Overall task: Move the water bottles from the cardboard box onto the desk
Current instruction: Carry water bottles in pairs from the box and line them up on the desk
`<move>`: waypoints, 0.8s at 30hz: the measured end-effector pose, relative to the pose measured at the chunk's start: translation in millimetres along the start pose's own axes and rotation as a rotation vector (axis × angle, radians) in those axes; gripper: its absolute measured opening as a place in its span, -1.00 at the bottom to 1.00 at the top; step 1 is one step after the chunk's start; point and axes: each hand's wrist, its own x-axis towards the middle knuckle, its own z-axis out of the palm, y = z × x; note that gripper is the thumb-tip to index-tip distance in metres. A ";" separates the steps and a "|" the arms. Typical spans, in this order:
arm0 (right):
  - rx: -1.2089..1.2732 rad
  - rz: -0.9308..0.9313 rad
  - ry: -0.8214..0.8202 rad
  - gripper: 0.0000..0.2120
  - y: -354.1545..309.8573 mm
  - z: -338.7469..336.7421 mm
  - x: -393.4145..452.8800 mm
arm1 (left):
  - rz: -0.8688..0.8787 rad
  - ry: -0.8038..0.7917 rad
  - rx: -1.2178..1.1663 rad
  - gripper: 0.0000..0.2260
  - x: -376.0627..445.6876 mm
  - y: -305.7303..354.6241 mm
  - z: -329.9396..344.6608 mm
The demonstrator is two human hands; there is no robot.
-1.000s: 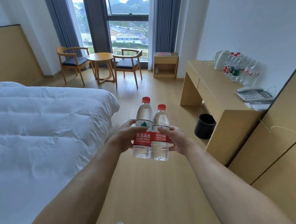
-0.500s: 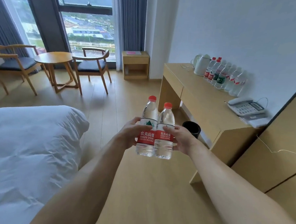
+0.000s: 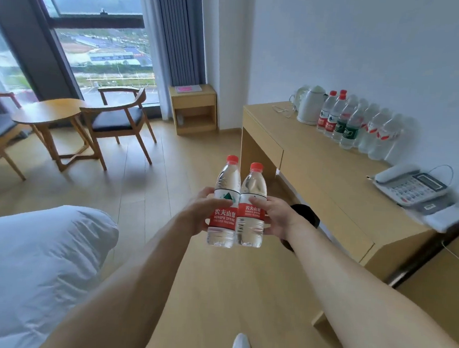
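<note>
Gripping one red-capped water bottle each, left hand (image 3: 197, 212) on left bottle (image 3: 223, 203), right hand (image 3: 275, 217) on right bottle (image 3: 252, 206), bottles upright, touching, mid-air over floor. Beyond: desk (image 3: 318, 163) with bottle row (image 3: 359, 126), kettle (image 3: 310, 104), phone (image 3: 411, 185).

White wall (image 3: 367, 47), wood floor (image 3: 169, 169), daylit window (image 3: 101, 50).

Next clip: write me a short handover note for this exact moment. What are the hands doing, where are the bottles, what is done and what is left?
Left hand grips one red-label bottle; right hand grips a second bottle. The two are upright, side by side, in the air above the floor, short of the desk.
Done: a row of bottles already stands at the back of the desk beside the kettle.
Left: set these two on the desk. The cardboard box is out of view, so the remaining count is unknown.
</note>
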 end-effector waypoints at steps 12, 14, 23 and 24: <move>-0.022 0.016 -0.111 -0.60 -96.5 -28.8 195.1 | -0.022 0.086 0.007 -0.52 185.0 93.4 -32.8; -0.014 0.010 -0.091 -0.59 -106.0 -45.1 215.4 | -0.020 0.062 -0.001 -0.53 214.9 103.2 -26.8; 0.105 0.022 0.159 -0.65 -134.1 -133.3 292.7 | -0.047 -0.156 0.033 -0.64 366.6 138.3 30.9; 0.120 0.013 0.197 -0.68 -136.7 -143.6 301.4 | -0.049 -0.190 0.041 -0.64 384.2 142.2 38.3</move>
